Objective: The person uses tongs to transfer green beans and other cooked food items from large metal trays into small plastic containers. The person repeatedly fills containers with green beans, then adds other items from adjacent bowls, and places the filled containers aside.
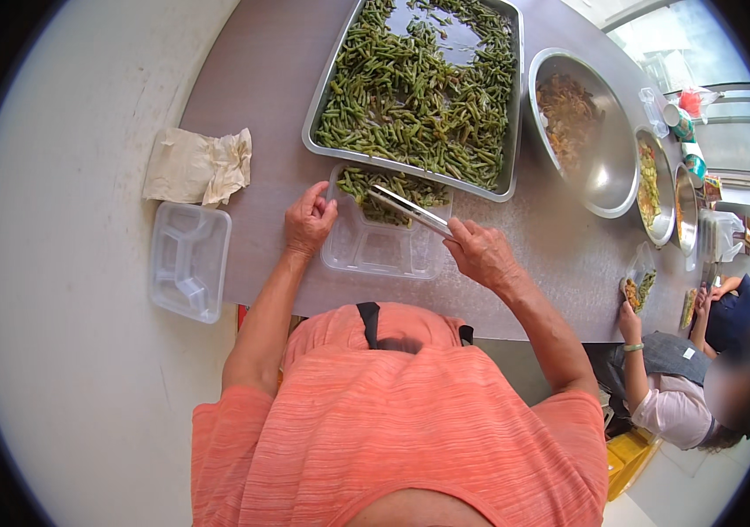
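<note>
My right hand (pixel 485 253) is closed around a pair of metal tongs (pixel 412 211). Their tips rest among cut green beans (pixel 384 189) in the far compartment of a clear plastic food container (pixel 376 249). At the container's far left corner, my left hand (pixel 308 220) grips the rim between curled fingers and thumb. The near compartments of that container show no food. Just beyond it, a large metal tray (pixel 309 123) holds many more cut green beans, with part of its bottom bare at the far side.
An unfilled divided container (pixel 188 263) and crumpled brown cloth or paper (pixel 197 167) lie at the left table edge. Right of the tray stand a big steel bowl (pixel 608 149) with shredded food and two smaller bowls. Two people work at far right, one hand (pixel 630 321) holding a filled container.
</note>
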A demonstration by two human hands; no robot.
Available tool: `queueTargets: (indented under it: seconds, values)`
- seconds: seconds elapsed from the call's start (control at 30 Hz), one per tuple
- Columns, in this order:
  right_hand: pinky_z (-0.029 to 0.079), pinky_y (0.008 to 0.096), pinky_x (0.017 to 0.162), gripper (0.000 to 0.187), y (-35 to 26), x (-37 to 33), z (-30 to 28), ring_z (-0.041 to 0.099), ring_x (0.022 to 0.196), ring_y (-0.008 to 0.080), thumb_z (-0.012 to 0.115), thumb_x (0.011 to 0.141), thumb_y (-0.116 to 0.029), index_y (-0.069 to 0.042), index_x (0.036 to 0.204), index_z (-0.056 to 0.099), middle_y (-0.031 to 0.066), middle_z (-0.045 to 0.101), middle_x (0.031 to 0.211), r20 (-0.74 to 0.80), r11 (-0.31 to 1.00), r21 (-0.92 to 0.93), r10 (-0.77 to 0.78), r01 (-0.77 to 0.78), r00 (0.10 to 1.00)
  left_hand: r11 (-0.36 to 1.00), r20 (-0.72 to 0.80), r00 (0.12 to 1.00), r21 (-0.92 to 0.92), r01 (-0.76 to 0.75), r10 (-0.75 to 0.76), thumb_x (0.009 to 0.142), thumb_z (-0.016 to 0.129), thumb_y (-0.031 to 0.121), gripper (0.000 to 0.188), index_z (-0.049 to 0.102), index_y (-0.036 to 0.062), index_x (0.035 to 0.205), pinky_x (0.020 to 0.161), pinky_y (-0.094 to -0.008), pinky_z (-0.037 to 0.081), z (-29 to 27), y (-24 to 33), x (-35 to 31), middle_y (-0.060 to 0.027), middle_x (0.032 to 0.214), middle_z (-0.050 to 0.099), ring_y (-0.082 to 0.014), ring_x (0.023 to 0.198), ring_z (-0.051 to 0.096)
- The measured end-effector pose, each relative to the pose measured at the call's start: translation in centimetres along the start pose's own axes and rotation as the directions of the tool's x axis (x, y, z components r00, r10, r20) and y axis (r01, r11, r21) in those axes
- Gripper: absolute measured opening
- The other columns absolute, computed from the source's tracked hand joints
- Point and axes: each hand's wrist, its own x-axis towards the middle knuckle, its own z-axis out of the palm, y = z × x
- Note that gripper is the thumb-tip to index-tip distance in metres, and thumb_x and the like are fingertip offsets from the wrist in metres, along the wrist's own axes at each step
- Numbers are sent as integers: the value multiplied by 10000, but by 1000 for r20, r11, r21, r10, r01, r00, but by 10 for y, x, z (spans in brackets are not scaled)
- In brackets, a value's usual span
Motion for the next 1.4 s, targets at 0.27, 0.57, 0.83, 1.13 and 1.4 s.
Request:
queueTargets:
  seconds: [0.27, 0.57, 0.83, 1.13, 1.4]
  values:
    - [510, 441, 524, 245, -2, 13, -1, 624, 628, 340, 655, 840, -206, -69, 981, 509, 123, 591, 754, -76, 998, -56, 3, -8, 997, 1000, -9, 1000, -2, 10, -10, 728, 704, 76, 347, 646, 58, 1070, 479, -291, 434, 0, 1, 0, -25, 609, 549, -135, 468, 466]
    - [511, 428, 517, 249, -6, 17, -11, 616, 616, 331, 662, 833, -190, -63, 976, 501, 108, 584, 727, -172, 998, 55, -4, 14, 985, 1000, -8, 1000, 1, -4, 4, 729, 705, 73, 341, 649, 57, 1065, 482, -295, 430, -2, -1, 0, -28, 612, 544, -142, 471, 463]
    - [500, 417, 485, 271, -16, 2, 5, 614, 593, 314, 680, 823, -208, -67, 958, 492, 113, 568, 702, -65, 998, 64, -18, 22, 998, 999, -5, 999, 15, -35, 35, 729, 702, 56, 337, 648, 44, 1061, 480, -287, 429, -2, 3, 1, -25, 618, 542, -132, 478, 468]
    - [481, 422, 492, 273, 14, 27, -24, 615, 597, 326, 678, 821, -200, -55, 957, 492, 136, 591, 735, -206, 962, 268, 100, -42, 973, 998, 6, 999, 39, -45, 45, 727, 698, 39, 366, 633, 50, 1087, 470, -282, 424, -4, 3, 2, -27, 621, 539, -135, 476, 465]
    - [543, 462, 670, 223, 124, 201, -43, 667, 759, 392, 616, 845, -205, 9, 876, 563, 222, 662, 828, -302, 868, -139, 421, -476, 855, 997, 22, 998, 56, -56, 54, 729, 695, 37, 364, 630, 38, 1087, 450, -281, 422, -6, 10, 3, -30, 624, 540, -137, 456, 465]
